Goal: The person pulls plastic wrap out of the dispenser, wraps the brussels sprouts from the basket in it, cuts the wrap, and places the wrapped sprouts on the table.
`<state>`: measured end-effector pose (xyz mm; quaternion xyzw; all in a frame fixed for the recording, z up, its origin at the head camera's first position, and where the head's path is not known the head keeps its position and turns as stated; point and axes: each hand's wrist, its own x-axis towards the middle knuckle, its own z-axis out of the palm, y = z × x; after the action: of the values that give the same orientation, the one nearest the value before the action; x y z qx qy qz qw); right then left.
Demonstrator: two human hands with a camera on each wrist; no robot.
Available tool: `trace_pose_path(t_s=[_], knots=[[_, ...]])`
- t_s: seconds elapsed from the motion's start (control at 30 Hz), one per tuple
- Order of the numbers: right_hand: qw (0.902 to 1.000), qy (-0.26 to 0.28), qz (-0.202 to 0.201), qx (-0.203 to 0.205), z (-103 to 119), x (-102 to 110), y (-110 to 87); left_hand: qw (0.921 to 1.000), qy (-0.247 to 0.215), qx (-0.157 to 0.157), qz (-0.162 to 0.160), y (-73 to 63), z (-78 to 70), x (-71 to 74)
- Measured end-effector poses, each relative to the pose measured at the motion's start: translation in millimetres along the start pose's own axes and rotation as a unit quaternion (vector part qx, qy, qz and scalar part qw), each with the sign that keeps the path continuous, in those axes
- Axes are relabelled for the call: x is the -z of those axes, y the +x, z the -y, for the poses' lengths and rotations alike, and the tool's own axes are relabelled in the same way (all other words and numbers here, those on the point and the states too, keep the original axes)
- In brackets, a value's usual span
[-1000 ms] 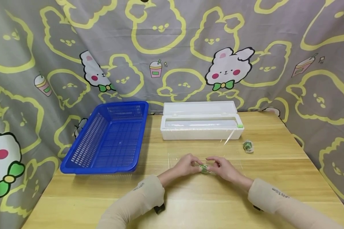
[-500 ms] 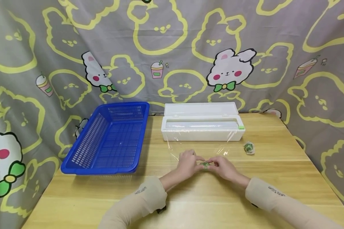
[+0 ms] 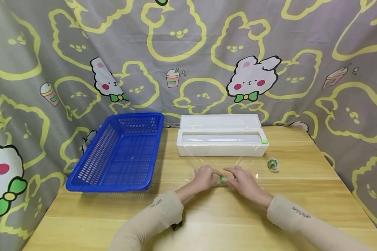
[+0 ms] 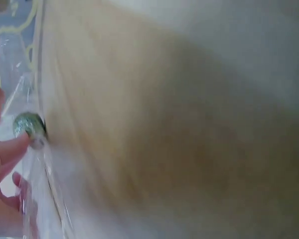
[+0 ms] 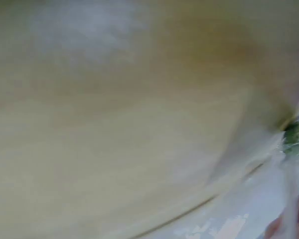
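A small green, round vegetable piece (image 3: 222, 180), wrapped in clear cling film (image 3: 238, 162), is between my two hands just above or on the table. From the left, my left hand (image 3: 203, 177) pinches it with thumb and forefinger. My right hand (image 3: 245, 183) grips its other side with curled fingers. In the left wrist view the green piece (image 4: 30, 123) shows mottled skin under shiny film, with fingertips against it. The right wrist view catches only part of the green piece (image 5: 296, 137) at the edge. Film runs from my hands back to the white dispenser box (image 3: 223, 150).
The dispenser's lid (image 3: 220, 121) stands raised, with a film roll inside and a green slider (image 3: 264, 142) at its right end. A second film-wrapped green piece (image 3: 273, 164) lies to the right. At left stands a blue basket (image 3: 110, 187). A patterned curtain (image 3: 194, 42) hangs behind the table.
My hands have kept working at the green piece, coming together over it and then spreading slightly. The film from the box has bunched and drawn inward. Dispenser, basket and second piece stay put.
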<state>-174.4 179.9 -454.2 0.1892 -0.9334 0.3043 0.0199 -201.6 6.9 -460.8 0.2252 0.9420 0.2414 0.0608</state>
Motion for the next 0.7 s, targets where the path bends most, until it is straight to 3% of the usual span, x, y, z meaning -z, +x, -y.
trace_pose_path(t_s=[0.13, 0.37, 0.47, 0.63, 0.7], knots=[[0.9996, 0.017, 0.000, 0.024, 3.3, -1.8, -0.9, 0.9981, -0.048, 0.023, 0.030, 6.7, 7.2, 1.5], [0.9970, 0.054, 0.037, -0.042, -4.1, -8.0, 4.5, 0.9946, -0.082, 0.025, 0.059, 11.3, 14.5, 0.1], [0.9958, 0.060, 0.045, -0.052, -6.4, -8.7, 7.8, 0.9909, -0.120, 0.017, 0.059, 11.1, 15.8, -0.6], [0.9950, 0.066, 0.046, -0.059, -7.1, -6.8, 10.4, 0.9764, -0.213, 0.007, 0.032, 9.3, 16.3, 0.5], [0.9952, 0.062, 0.044, -0.061, -7.7, -6.3, 11.4, 0.9784, -0.206, -0.005, 0.016, 9.0, 16.5, 1.5]])
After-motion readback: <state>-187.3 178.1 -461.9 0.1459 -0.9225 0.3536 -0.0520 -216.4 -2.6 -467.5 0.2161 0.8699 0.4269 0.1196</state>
